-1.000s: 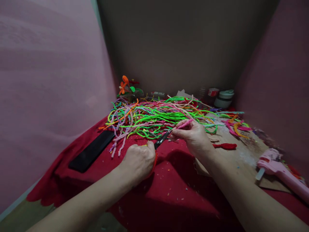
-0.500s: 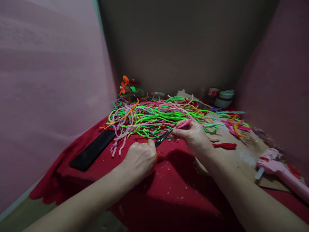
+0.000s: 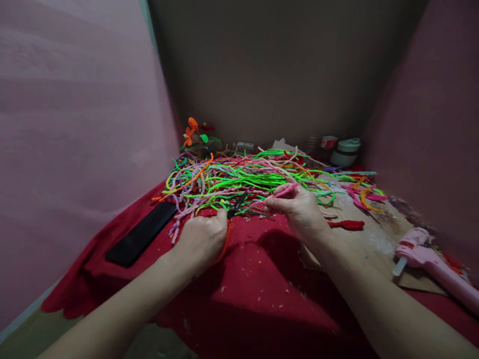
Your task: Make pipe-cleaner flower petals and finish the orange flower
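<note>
The pink strand [image 3: 286,191] sits pinched in my right hand [image 3: 300,205], by the near edge of the colored heap [image 3: 258,179]. My left hand [image 3: 205,237] grips the scissors [image 3: 238,203], blades near the strand. Nearer me, scrap-dotted red cloth [image 3: 254,269] leaves room between the phone [image 3: 142,234] and the glue gun [image 3: 430,262].

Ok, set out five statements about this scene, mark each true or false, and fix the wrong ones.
1. The left hand holds scissors. True.
2. A glue gun lies left of both hands. False: the pink glue gun lies to their right.
3. The right hand pinches a pink fuzzy strip. True.
4. The cloth is blue. False: the red cloth covers the table.
5. A flat black slab lies on the cloth. True.
</note>
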Motion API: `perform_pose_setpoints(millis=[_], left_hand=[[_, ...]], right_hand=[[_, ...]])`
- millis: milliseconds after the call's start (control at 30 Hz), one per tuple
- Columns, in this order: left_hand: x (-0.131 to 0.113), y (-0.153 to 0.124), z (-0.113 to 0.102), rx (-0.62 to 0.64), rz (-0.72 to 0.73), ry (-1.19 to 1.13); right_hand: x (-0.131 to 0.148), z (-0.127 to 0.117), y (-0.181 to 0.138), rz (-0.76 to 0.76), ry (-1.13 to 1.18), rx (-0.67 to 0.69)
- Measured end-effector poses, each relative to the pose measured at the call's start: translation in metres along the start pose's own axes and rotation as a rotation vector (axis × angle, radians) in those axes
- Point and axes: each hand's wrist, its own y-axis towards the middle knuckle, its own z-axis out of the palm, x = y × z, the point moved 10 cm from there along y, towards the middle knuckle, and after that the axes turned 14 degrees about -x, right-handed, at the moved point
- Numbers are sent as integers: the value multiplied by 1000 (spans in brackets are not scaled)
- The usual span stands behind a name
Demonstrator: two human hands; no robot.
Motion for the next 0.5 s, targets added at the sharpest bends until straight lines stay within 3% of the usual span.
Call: perform_pose_setpoints(millis=[100,300,400,500], left_hand=[[16,4,12,41,28,10],[18,15,40,133,155,-177],[17,24,37,165,169,-243],[18,43,8,20,72,-372]], right_hand=[[0,-3,3,19,48,-10],[-8,-5,10,106,141,14],[-12,-4,10,162,165,35],[-15,1,7,204,169,71]])
